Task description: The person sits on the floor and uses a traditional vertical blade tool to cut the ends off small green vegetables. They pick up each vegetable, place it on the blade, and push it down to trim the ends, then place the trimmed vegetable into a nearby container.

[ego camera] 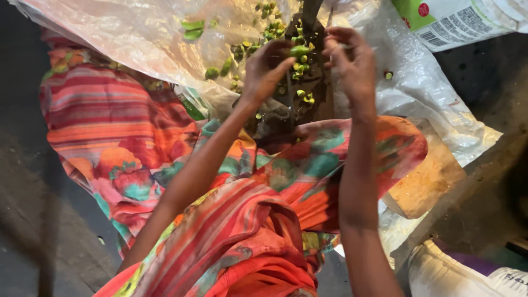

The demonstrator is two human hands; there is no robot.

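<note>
Two bare hands meet at top centre of the frame, both raised w/ forearms running up from the bottom edge. Left hand [265, 69] has its grip pinched narrow on a small green pod [299, 50], smooth, oval, glossy, held between thumb and fingertips just above a dark upright blade [309, 16]. Right hand [352, 63] sits just beside it, fingers curled in tight; whether it pinches anything can't be told, fingertips overlap and blur. The blade is thin, dark metal, rising to the top edge where it's cut off; its base sits in a dark block, mostly hidden behind the hands. Green pod pieces [300, 69] lie scattered around the blade and up toward top centre, small, rounded, some yellowish; a few bigger flat ones [192, 28] at upper left. All lie on a crinkly translucent plastic sheet [423, 93], shiny, wrinkled, spreading from upper left to mid right. Bright draped cloth [126, 132] w/ orange, red, teal stripes and floral print fills the centre and left, soft folds, covering the lap. A rough tan wooden slab [426, 181] pokes out at mid right, partly under the cloth. White printed sack [467, 22] cut off at top right; another white sack [451, 275] cut off at bottom right. Floor [33, 220] dark, grainy.
</note>
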